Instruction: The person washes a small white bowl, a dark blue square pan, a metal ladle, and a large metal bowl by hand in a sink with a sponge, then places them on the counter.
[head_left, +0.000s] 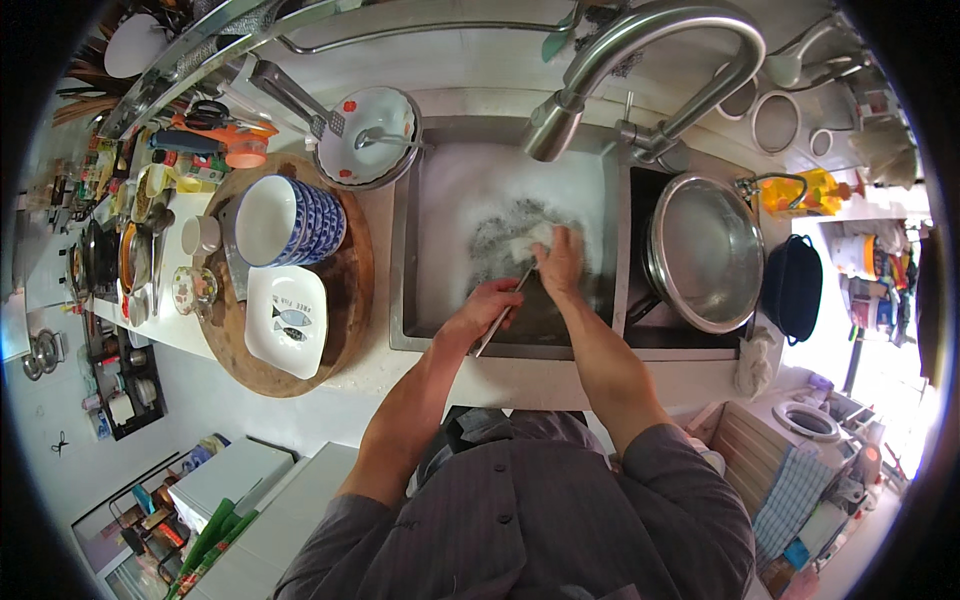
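Over the soapy water in a steel sink (405, 300), my left hand (491, 302) grips a thin metal utensil (495, 328), whose kind I cannot tell. My right hand (561, 262) holds a pale cloth or sponge (531, 241) against the utensil's far end. White foam covers much of the water, hiding whatever lies beneath. Left of the sink, a stack of blue-and-white bowls (289, 221) lies tilted on a round wooden board (356, 300), beside a white dish with a fish print (286, 321).
A curved steel faucet (660, 30) arches over the sink's far side. In the right basin stands a large metal bowl (706, 253). A floral enamel bowl (367, 135) with a spoon sits behind the board. A dark blue basket (792, 289) is at the right.
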